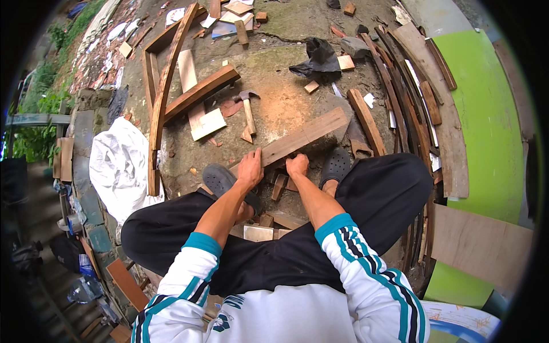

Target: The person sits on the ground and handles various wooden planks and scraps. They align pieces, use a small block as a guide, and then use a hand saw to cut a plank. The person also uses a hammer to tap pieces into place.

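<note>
The left hand (250, 167) grasped the wooden plank (311, 132). The right hand (297, 165) curled beside its edge, its hold unclear. A white sack (118, 166) lay leftward, contents hidden.

Past the flat brown wooden board (303, 136), twelve o'clock is left open; ten is blocked by a tan-handled steel hammer (249, 116).

Daylight falls on rough, cracked ground (269, 62), with a block wall (83, 154) along the left, green plants (44, 84) beyond it, and a bright green panel (486, 108) at right.
</note>
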Demonstrator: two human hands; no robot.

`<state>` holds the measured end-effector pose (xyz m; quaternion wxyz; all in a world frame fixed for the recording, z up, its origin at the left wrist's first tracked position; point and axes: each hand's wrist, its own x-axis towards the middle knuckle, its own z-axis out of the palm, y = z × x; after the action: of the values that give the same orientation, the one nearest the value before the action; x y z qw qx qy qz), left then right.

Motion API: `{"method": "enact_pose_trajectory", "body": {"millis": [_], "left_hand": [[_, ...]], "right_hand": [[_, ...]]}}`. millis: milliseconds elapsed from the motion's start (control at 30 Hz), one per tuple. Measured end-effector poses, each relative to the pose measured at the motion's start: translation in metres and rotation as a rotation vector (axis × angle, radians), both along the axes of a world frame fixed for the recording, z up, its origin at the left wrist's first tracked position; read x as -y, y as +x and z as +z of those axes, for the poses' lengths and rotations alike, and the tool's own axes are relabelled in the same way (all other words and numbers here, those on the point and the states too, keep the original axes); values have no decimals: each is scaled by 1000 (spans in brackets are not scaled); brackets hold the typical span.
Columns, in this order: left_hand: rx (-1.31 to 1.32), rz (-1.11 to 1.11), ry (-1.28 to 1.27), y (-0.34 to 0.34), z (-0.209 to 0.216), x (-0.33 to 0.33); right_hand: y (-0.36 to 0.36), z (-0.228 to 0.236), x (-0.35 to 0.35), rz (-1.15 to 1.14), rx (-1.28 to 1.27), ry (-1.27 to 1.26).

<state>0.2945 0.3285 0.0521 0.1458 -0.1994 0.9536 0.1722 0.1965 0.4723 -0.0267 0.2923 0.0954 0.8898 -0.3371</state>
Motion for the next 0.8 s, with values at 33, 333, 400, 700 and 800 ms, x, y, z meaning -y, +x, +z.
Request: {"method": "enact_pose_trajectory", "body": {"millis": [33,333,400,700,800], "left_hand": [[3,-3,-1,-2,-1,0],[148,-79,-3,-14,-15,13],[185,-90,-17,-21,-12,8],[89,-48,-18,-37,-10,-13],[167,-78,13,-49,-13,-4]], "right_hand": [[-1,-4,1,-25,14,13],[10,-23,-28,-378,184,-617],[-5,-14,-44,-227,134,-446],[-54,-6,-126,110,68,14],[-32,-17,-90,72,365,-424]]}}
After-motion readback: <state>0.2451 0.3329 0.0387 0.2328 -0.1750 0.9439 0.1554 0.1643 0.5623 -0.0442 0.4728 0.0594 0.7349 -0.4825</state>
